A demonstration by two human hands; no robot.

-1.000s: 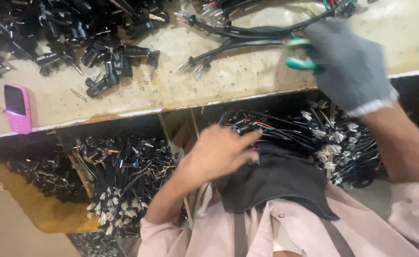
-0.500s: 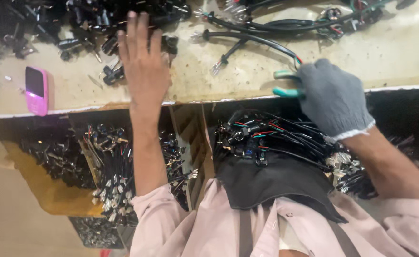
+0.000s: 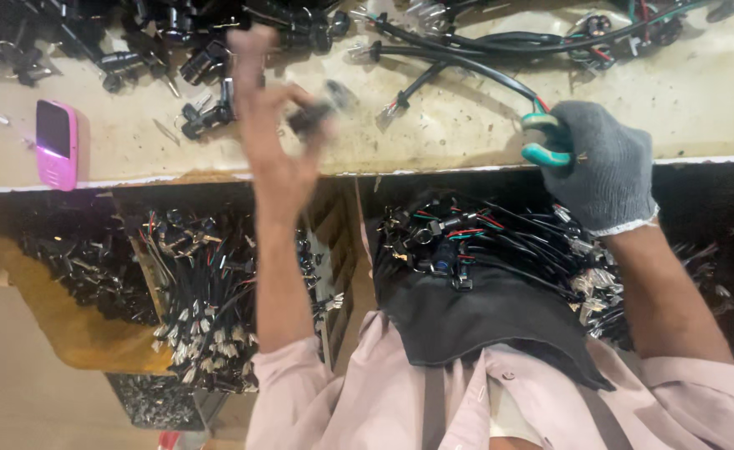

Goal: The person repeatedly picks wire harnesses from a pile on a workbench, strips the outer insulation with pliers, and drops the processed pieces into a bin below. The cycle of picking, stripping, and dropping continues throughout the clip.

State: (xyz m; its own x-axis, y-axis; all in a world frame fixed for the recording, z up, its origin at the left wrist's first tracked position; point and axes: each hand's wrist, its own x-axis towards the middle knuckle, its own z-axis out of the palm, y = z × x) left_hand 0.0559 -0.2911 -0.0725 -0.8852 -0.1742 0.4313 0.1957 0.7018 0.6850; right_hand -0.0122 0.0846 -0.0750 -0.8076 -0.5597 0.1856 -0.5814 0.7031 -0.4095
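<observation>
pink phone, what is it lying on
The pink phone lies flat on the worn bench top, left of the bare left hand. Whatever is beneath the phone is covered.

head-worn view, steeply down, close over workbench [image 3: 467, 125]

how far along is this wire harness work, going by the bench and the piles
Done, it seems: a heap of black wire bundles with connectors lies on the lap. In hand: the bare left hand lifts a small black connector, blurred; the grey-gloved right hand holds green-handled pliers. Left: many loose black connectors on the cream workbench.
</observation>
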